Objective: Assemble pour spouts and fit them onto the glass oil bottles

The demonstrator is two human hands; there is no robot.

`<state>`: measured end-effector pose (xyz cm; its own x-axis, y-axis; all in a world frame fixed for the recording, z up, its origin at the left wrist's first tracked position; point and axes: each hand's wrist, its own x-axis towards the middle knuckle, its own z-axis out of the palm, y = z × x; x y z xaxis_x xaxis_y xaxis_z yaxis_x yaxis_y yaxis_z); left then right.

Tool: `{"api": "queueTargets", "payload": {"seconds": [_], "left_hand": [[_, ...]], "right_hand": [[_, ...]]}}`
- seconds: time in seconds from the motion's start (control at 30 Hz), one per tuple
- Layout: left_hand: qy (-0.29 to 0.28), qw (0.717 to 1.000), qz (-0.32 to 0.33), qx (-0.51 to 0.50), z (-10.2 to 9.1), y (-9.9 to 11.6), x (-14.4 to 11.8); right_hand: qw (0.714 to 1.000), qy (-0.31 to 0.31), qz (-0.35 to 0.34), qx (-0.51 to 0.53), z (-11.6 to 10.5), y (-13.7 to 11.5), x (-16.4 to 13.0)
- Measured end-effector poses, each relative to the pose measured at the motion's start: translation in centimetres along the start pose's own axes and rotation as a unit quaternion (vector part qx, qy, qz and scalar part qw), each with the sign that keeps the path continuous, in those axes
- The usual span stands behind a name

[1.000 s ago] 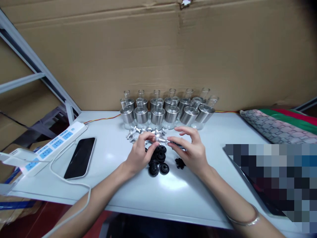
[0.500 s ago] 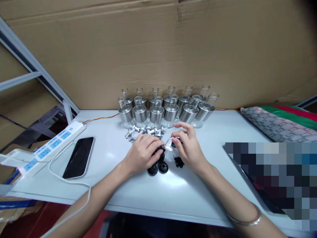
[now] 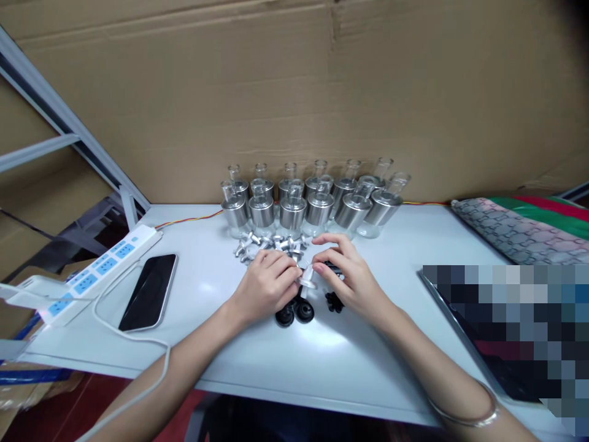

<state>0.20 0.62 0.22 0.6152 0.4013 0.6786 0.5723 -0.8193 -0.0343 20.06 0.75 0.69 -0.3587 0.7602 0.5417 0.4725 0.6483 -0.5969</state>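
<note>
- The left hand [image 3: 267, 283] and right hand [image 3: 346, 275] met at the middle of the white table [image 3: 322, 356], fingertips close together over a small silver fitting [image 3: 307, 277].
- The fitting sat between the two hands, pinched by the right thumb and forefinger; the left fingertips were curled in and touching or nearly touching it from the left. Whether the left hand also held a black part beneath it could not be told.
- The fitting's long axis looked tilted, its top leaning far and right, its flared end near and low.
- Just near of the grip lay black rubber caps [image 3: 294, 312], two showing below the left knuckles; a smaller black piece [image 3: 334, 301] lay under the right palm.
- Just far of the hands lay loose silver fittings [image 3: 257, 244], and behind those stood two rows of glass bottles [image 3: 304, 199] with metal collars, against a cardboard wall [image 3: 294, 92].
- Well to the left were a phone [image 3: 148, 292] and a power strip [image 3: 99, 265] with its cord running off the near edge; folded cloth [image 3: 519, 230] lay at far right.
- Nothing stood between the hands and the caps.
</note>
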Motion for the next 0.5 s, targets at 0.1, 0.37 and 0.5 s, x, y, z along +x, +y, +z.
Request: {"api": "queueTargets", "payload": {"seconds": [0.1,0.37,0.5], "left_hand": [[0.007,1.0,0.0,-0.001,0.0,0.0,0.0],[0.022,0.999,0.013,-0.043,-0.2,-0.8,-0.3],[0.019,0.998,0.014,-0.05,-0.2,-0.9,-0.3]], "right_hand": [[0.997,-0.058,0.051,0.028,-0.9,0.1,0.3],[0.939,-0.296,0.169,-0.036,-1.8,2.1,0.0],[0.933,-0.298,0.189,-0.074,-1.5,2.6,-0.1]]}}
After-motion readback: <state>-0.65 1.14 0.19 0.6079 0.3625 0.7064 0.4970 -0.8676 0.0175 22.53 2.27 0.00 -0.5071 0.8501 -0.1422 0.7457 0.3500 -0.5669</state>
